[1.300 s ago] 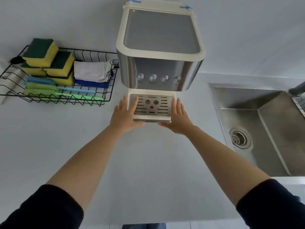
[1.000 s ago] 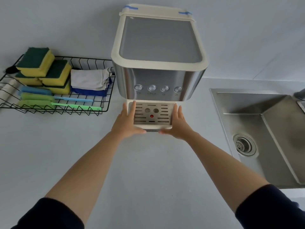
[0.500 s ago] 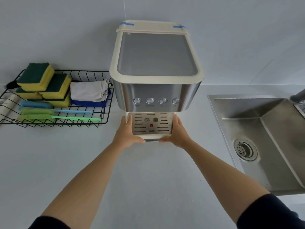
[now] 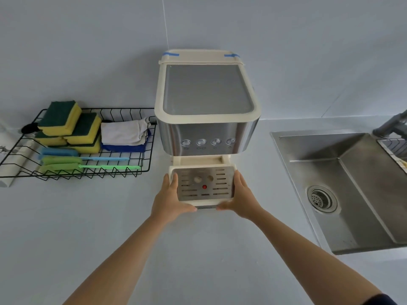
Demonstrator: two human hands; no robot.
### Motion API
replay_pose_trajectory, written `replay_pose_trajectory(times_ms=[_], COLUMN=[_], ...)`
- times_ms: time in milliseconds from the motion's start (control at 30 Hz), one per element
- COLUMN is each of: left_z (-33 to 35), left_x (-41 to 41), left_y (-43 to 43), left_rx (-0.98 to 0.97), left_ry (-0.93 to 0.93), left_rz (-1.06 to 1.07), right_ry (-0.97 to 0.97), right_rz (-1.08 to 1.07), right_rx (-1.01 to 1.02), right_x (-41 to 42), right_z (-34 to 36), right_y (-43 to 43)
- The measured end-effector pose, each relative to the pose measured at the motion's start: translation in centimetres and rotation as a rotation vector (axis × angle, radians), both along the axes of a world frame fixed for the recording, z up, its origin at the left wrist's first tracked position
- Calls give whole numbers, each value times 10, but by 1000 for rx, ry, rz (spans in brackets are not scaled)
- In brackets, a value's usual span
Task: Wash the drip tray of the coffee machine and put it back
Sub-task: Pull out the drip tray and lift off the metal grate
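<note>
Step in hand: removal of the drip tray (image 4: 203, 187) from the coffee machine (image 4: 207, 115). The tray sits at the foot of the machine, drawn partly forward of its recess so that a strip of the cream base shows behind it; whether it rests on the desk (image 4: 123, 234) or is lifted just clear cannot be told. The left hand (image 4: 170, 200) clasps the tray's left edge and the right hand (image 4: 241, 198) its right edge, fingers along the sides and thumbs curled under the front lip. The slotted metal grille with its red float marker lies seated on top. Judged next move: draw the tray fully clear, keep it level in case liquid is inside (contents are hidden beneath the grille), and carry it right to the sink (image 4: 343, 190). The sink basin appears empty, drain strainer in place. Left of the machine, the wire basket (image 4: 141, 170) holds stacked yellow-green sponges (image 4: 72, 126), folded cloths (image 4: 125, 134) and long-handled brushes (image 4: 88, 162).
</note>
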State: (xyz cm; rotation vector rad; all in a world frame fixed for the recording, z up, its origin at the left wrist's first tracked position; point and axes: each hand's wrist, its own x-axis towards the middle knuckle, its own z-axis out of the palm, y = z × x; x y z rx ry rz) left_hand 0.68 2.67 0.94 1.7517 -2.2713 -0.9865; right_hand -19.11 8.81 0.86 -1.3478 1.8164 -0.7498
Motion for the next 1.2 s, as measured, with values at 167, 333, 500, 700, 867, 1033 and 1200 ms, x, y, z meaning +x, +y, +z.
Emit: replay_pose_trajectory(times_ms=[167,333,500,700,867,1033,1200], left_z=[9,12,13,17,20,19,14], left_x=[6,7,-2,-26,-55,-92,-177], left_y=[21,39,49,54,60,67,91], left_rx=[-18,-28,43,54,27,-4,-15], left_ry=[38,115,172,259,296,302,317], left_rz=[-43,-88,-123,-151,-173,-159,-37], right_ry=[3,5,-7,9,-12,-43,-83], right_rz=[-21,-64,-115,-199,-254,-277,-193], right_rx=[-19,-9,4,15,42,41,70], right_x=[7,9,4,-12,-37,-75,-174], right_z=[12,21,26,35,34,28,19], right_y=[26,53,74,94,107,116,119])
